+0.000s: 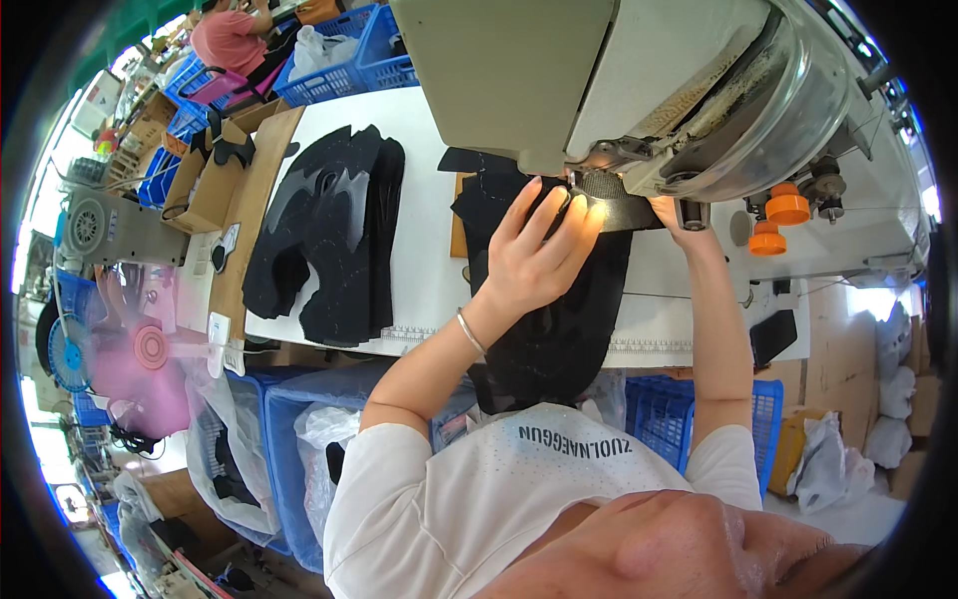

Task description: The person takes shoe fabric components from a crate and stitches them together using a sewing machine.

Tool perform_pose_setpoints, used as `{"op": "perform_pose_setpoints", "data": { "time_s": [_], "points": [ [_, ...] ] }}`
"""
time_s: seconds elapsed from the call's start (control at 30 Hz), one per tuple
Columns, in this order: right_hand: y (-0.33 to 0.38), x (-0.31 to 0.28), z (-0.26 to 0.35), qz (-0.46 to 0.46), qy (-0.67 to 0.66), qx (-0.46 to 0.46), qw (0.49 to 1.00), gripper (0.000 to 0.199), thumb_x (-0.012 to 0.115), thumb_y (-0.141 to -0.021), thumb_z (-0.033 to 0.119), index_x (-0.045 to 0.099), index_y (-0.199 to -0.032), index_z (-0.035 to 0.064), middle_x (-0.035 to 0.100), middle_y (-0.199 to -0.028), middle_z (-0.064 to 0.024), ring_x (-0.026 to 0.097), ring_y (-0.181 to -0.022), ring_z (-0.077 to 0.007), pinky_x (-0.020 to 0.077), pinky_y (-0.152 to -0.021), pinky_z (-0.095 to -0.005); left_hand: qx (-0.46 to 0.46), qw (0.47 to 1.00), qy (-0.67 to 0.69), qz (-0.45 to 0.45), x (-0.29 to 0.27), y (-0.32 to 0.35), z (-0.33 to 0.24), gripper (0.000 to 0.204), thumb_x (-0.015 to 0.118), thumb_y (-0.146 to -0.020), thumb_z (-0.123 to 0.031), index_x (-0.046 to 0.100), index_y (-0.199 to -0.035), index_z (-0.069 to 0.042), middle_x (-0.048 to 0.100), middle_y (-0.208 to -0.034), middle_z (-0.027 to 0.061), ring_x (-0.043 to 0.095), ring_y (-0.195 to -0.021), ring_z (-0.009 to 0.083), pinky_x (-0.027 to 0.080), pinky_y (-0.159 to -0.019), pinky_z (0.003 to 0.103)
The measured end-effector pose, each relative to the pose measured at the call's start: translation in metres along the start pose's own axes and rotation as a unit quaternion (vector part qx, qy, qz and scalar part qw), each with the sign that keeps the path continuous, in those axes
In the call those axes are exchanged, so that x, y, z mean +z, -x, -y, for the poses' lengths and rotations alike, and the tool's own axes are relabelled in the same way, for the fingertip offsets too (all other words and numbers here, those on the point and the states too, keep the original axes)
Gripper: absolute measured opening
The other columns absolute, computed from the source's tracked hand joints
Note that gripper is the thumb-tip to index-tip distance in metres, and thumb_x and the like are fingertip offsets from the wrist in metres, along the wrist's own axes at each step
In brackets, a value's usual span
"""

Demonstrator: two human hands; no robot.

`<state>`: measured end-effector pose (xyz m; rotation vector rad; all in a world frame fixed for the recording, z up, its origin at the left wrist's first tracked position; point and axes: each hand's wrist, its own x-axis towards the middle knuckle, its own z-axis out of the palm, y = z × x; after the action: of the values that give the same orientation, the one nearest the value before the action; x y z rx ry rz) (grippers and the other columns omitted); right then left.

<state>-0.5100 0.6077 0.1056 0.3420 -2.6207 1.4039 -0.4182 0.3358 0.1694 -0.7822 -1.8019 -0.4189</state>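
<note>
A sewing machine [499, 80] reaches over the table, its lamp lighting the spot under the head. Black fabric [549, 339] lies beneath it and hangs over the table's front edge toward me. My left hand [544, 245] rests on the fabric just left of the lit spot, fingers stretched out and fingertips close to the presser area. A dark grey textured piece [604, 187] shows beside those fingertips. Right of the machine head, my right hand [679, 218] is at the fabric's far right edge. The machine hides most of its fingers, so its grip cannot be made out.
Stacked black cut pieces [329, 235] lie left on the white table [424, 225]. Orange knobs [786, 205] stick out at the machine's right. Below the table edge stand blue crates [659, 414] and a lined bin [289, 419]. A pink fan [150, 349] stands left; a seated person [235, 42] is behind.
</note>
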Motion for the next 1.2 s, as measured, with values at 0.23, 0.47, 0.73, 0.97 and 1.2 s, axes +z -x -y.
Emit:
{"op": "perform_pose_setpoints", "data": {
  "time_s": [0.23, 0.47, 0.73, 0.97, 1.2],
  "points": [
    [0.016, 0.013, 0.079, -0.064, -0.104, -0.006, 0.993, 0.018, 0.071, -0.076, 0.013, 0.061, -0.080, -0.0011, 0.063, -0.072, -0.0066, 0.050, -0.066, -0.0140, 0.0451, -0.064, -0.0334, 0.016, 1.000, 0.015, 0.013, -0.001, -0.004, 0.009, 0.031, 0.073, -0.066, -0.008, 0.075, -0.096, -0.004, 0.067, -0.098, 0.0044, 0.064, -0.091, 0.0244, 0.055, -0.091, 0.042],
    [0.047, 0.028, 0.113, -0.126, -0.185, -0.009, 0.975, 0.015, 0.070, -0.085, 0.007, 0.065, -0.096, 0.0001, 0.068, -0.089, -0.0029, 0.058, -0.078, -0.0106, 0.0473, -0.074, -0.0287, 0.062, 0.998, 0.007, 0.001, -0.002, 0.004, 0.017, 0.031, 0.074, -0.068, -0.008, 0.074, -0.099, -0.002, 0.066, -0.098, 0.0057, 0.064, -0.091, 0.0221, 0.057, -0.085, 0.035],
    [0.075, 0.041, 0.142, -0.114, -0.251, -0.002, 0.961, 0.021, 0.065, -0.091, 0.003, 0.067, -0.112, -0.0009, 0.066, -0.105, -0.0030, 0.059, -0.095, -0.0088, 0.0473, -0.086, -0.0240, 0.142, 0.988, -0.045, 0.031, -0.008, 0.011, 0.026, 0.035, 0.076, -0.069, -0.012, 0.077, -0.103, -0.018, 0.065, -0.102, 0.0022, 0.064, -0.097, 0.0196, 0.055, -0.087, 0.034],
    [0.092, 0.052, 0.144, -0.122, -0.240, -0.015, 0.963, 0.025, 0.067, -0.092, 0.005, 0.067, -0.116, 0.0014, 0.066, -0.108, -0.0024, 0.058, -0.091, -0.0047, 0.0472, -0.079, -0.0198, 0.117, 0.993, 0.001, 0.019, -0.018, 0.007, 0.032, 0.030, 0.076, -0.073, -0.011, 0.078, -0.102, -0.015, 0.066, -0.104, 0.0011, 0.066, -0.098, 0.0187, 0.053, -0.085, 0.029],
    [0.107, 0.059, 0.151, -0.098, -0.147, -0.008, 0.984, 0.029, 0.071, -0.087, 0.014, 0.068, -0.116, 0.0072, 0.067, -0.103, 0.0050, 0.037, -0.063, -0.0012, 0.0327, -0.056, -0.0185, 0.161, 0.986, 0.011, 0.031, -0.025, 0.007, 0.040, 0.025, 0.073, -0.075, -0.010, 0.077, -0.100, -0.010, 0.066, -0.105, 0.0004, 0.068, -0.100, 0.0205, 0.055, -0.088, 0.032]
  ]
}}
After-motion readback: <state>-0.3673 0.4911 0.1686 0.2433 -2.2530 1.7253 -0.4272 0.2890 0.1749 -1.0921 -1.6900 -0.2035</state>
